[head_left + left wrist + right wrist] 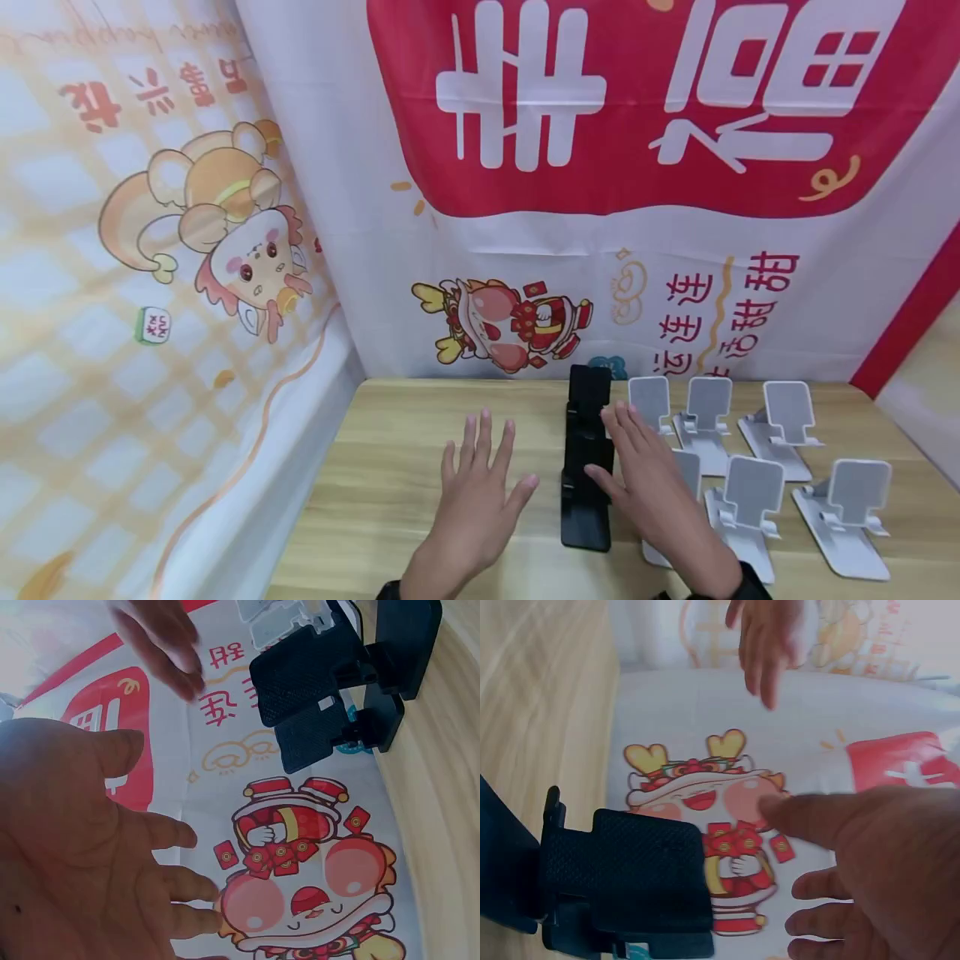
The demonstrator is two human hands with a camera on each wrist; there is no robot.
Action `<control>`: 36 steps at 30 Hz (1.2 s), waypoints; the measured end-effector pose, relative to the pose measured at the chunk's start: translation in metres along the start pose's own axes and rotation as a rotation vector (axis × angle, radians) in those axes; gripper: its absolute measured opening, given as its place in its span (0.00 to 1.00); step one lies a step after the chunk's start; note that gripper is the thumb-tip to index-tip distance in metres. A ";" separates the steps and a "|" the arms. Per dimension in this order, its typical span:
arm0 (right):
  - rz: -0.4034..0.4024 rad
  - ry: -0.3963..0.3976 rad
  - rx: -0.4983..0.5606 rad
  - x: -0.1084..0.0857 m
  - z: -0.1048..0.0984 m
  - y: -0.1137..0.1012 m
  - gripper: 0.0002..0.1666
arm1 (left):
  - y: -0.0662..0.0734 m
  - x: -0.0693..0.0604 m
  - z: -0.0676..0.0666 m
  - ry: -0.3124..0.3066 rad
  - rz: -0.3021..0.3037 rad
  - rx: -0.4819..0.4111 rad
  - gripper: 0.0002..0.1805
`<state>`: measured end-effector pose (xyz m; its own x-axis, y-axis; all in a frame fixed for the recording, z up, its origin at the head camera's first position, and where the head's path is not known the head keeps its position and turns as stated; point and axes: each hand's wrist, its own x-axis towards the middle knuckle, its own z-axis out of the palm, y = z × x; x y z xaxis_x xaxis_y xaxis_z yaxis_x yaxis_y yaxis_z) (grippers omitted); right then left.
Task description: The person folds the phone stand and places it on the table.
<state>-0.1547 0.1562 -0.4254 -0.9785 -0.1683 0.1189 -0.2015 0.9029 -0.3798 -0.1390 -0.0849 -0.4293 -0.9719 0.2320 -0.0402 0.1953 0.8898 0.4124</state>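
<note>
My left hand hovers over the wooden table left of two black phone stands, fingers spread and straight, holding nothing. The right hand is held above the table between the black stands and the white ones, its fingers extended and nothing in its grasp. One black phone stand stands in front; behind it, in line, is a second black phone stand. In the right wrist view, a gap separates the hand from the nearer black stand. Several white phone stands stand in two rows on the right, one partly hidden by the right hand.
The wooden table ends at a back wall hung with white cloth, printed with red figures and characters. Another patterned cloth runs along the left edge. The outermost white phone stand sits near the table's right side.
</note>
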 end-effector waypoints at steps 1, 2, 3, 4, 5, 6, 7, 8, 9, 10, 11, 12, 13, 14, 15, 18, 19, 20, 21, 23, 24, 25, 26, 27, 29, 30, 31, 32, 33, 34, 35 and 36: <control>-0.013 0.007 -0.010 0.006 0.002 0.000 0.45 | -0.001 -0.001 0.000 -0.016 -0.010 -0.028 0.46; -0.027 0.014 -0.021 0.011 0.004 0.000 0.41 | -0.002 -0.002 0.000 -0.035 -0.024 -0.054 0.47; -0.036 0.015 -0.026 0.016 0.005 0.001 0.37 | -0.005 -0.003 0.000 -0.051 -0.041 -0.080 0.47; -0.044 0.012 -0.026 0.021 0.007 0.002 0.32 | -0.007 -0.005 0.000 -0.065 -0.060 -0.105 0.48; -0.055 0.014 -0.030 0.027 0.009 0.003 0.27 | -0.009 -0.006 0.000 -0.073 -0.074 -0.125 0.48; -0.070 0.018 -0.033 0.032 0.010 0.004 0.22 | -0.012 -0.007 0.000 -0.075 -0.084 -0.142 0.48; -0.078 0.020 -0.031 0.035 0.013 0.006 0.17 | -0.014 -0.009 0.001 -0.080 -0.092 -0.158 0.48; -0.086 0.021 -0.031 0.038 0.015 0.008 0.14 | -0.015 -0.010 0.002 -0.081 -0.092 -0.173 0.48; -0.092 0.024 -0.031 0.041 0.018 0.010 0.12 | -0.016 -0.012 0.003 -0.080 -0.089 -0.184 0.47; -0.099 0.033 -0.036 0.043 0.020 0.012 0.10 | -0.017 -0.013 0.004 -0.077 -0.084 -0.193 0.47; -0.104 0.046 -0.038 0.045 0.022 0.013 0.09 | -0.017 -0.014 0.005 -0.075 -0.079 -0.201 0.47; -0.108 0.057 -0.037 0.046 0.024 0.014 0.09 | -0.018 -0.015 0.006 -0.073 -0.076 -0.210 0.47; -0.110 0.068 -0.033 0.047 0.026 0.015 0.09 | -0.018 -0.015 0.006 -0.070 -0.072 -0.215 0.48; -0.111 0.074 -0.027 0.048 0.027 0.016 0.09 | -0.018 -0.015 0.007 -0.067 -0.067 -0.220 0.48; -0.111 0.080 -0.018 0.048 0.028 0.016 0.09 | -0.018 -0.016 0.008 -0.064 -0.065 -0.224 0.47; -0.111 0.082 0.028 0.048 0.026 0.015 0.09 | -0.018 -0.016 0.011 -0.027 -0.059 -0.262 0.40; -0.115 0.084 0.041 0.047 0.025 0.014 0.09 | -0.018 -0.016 0.012 -0.004 -0.046 -0.281 0.36; -0.123 0.087 0.054 0.047 0.023 0.012 0.10 | -0.018 -0.016 0.013 0.016 -0.036 -0.304 0.32; -0.135 0.095 0.066 0.046 0.021 0.010 0.10 | -0.018 -0.015 0.015 0.036 -0.025 -0.333 0.29; -0.167 0.125 0.079 0.043 0.015 0.007 0.11 | -0.017 -0.011 0.018 0.055 -0.012 -0.410 0.25; -0.190 0.147 0.087 0.041 0.011 0.005 0.11 | -0.016 -0.009 0.019 0.050 -0.011 -0.449 0.24; -0.212 0.170 0.096 0.039 0.008 0.003 0.11 | -0.015 -0.007 0.022 0.033 -0.016 -0.488 0.24; -0.232 0.189 0.109 0.036 0.004 0.000 0.11 | -0.014 -0.005 0.023 0.008 -0.030 -0.539 0.24; -0.251 0.205 0.126 0.033 0.001 -0.003 0.11 | -0.014 -0.004 0.026 -0.018 -0.043 -0.592 0.25; -0.279 0.222 0.166 0.026 -0.007 -0.009 0.11 | -0.012 -0.002 0.032 -0.076 -0.068 -0.692 0.30; -0.289 0.226 0.185 0.023 -0.011 -0.012 0.12 | -0.012 -0.001 0.035 -0.098 -0.074 -0.739 0.32; -0.295 0.228 0.200 0.021 -0.015 -0.015 0.12 | -0.011 0.000 0.038 -0.114 -0.076 -0.781 0.33; -0.300 0.228 0.211 0.018 -0.018 -0.018 0.12 | -0.011 0.001 0.040 -0.125 -0.076 -0.818 0.33; -0.306 0.227 0.219 0.016 -0.021 -0.020 0.12 | -0.010 0.001 0.043 -0.131 -0.076 -0.852 0.33; -0.312 0.228 0.220 0.014 -0.024 -0.022 0.12 | -0.010 0.002 0.046 -0.135 -0.081 -0.887 0.33; -0.316 0.231 0.220 0.013 -0.027 -0.024 0.12 | -0.009 0.003 0.048 -0.138 -0.084 -0.925 0.33; -0.319 0.235 0.222 0.011 -0.029 -0.025 0.12 | -0.008 0.004 0.050 -0.150 -0.093 -0.965 0.33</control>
<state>-0.1592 0.1434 -0.3882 -0.8346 -0.3068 0.4575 -0.5210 0.7094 -0.4746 -0.1380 -0.0720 -0.4781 -0.9381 0.2844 -0.1977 -0.1371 0.2193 0.9660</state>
